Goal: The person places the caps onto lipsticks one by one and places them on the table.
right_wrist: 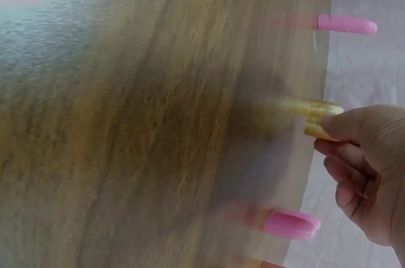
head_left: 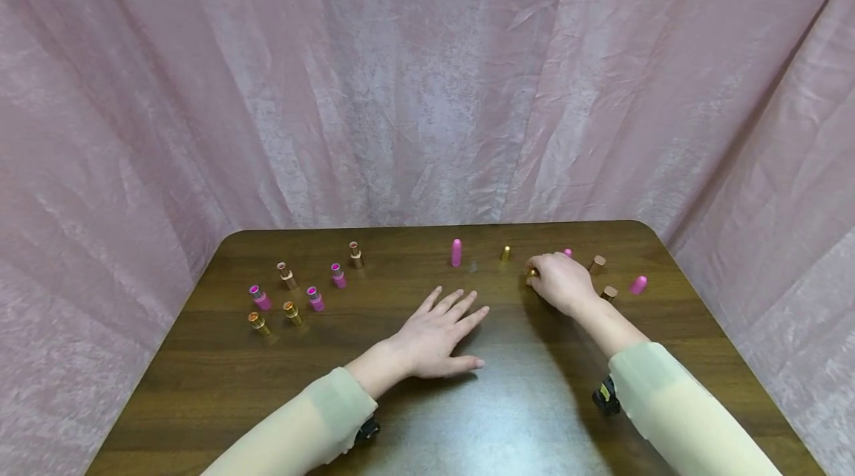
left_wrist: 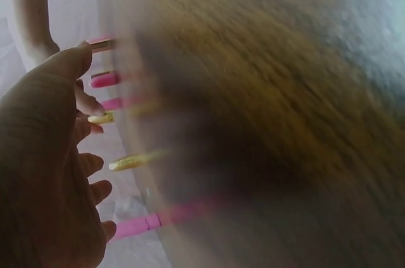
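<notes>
My right hand (head_left: 561, 281) pinches a small gold lipstick cap (head_left: 532, 273) between thumb and fingers, close over the table's right side; the cap (right_wrist: 316, 130) also shows at the fingertips in the right wrist view. Another gold cap (head_left: 505, 253) stands just left of it. My left hand (head_left: 434, 338) hovers low over the middle of the table, palm down, fingers spread and straight, holding nothing. Beyond its fingertips a taller pink lipstick (head_left: 456, 253) stands upright; a seam round it shows in the left wrist view.
Uncapped lipstick tubes stand at the left: pink ones (head_left: 315, 299), gold ones (head_left: 292, 313) and bronze ones (head_left: 286, 275). Right of my right hand are bronze caps (head_left: 597, 264) and a pink cap (head_left: 638, 284). A pink curtain (head_left: 427, 90) hangs behind the wooden table (head_left: 200, 372).
</notes>
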